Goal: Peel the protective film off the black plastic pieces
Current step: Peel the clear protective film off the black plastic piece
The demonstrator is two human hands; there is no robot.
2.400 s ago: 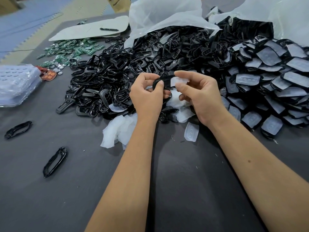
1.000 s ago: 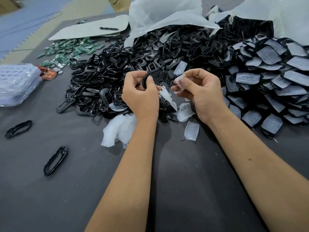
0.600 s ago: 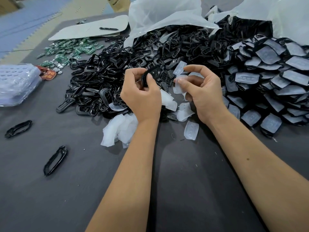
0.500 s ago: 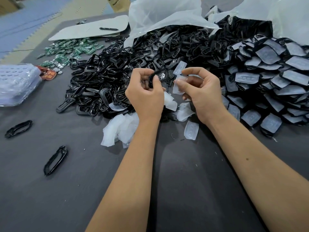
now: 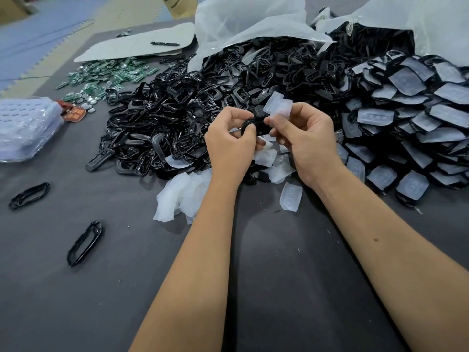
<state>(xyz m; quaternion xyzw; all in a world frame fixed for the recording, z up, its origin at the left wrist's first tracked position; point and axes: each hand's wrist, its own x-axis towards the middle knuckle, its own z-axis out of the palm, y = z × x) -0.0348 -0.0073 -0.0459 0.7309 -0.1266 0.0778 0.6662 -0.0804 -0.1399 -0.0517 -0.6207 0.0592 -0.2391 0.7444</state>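
Note:
My left hand (image 5: 229, 146) grips a small black plastic piece (image 5: 256, 124) above the table's middle. My right hand (image 5: 308, 138) meets it from the right and pinches a strip of clear film (image 5: 280, 110) that stands up above my fingertips. A heap of black plastic frames (image 5: 177, 115) lies behind and left of my hands. A pile of film-covered black pieces (image 5: 411, 128) lies to the right. Peeled films (image 5: 182, 194) lie on the grey mat below my left hand, and one single film (image 5: 291, 196) lies under my right wrist.
Two black frames (image 5: 85, 243) (image 5: 29, 195) lie alone on the grey mat (image 5: 127, 288) at the left. A wrapped clear bundle (image 5: 22, 128) sits at the left edge, green circuit boards (image 5: 106, 74) behind it. White bags (image 5: 248, 21) rise at the back.
My hands have come together again. My right hand, which was apart holding a film, now pinches the film right at the black piece held by my left hand.

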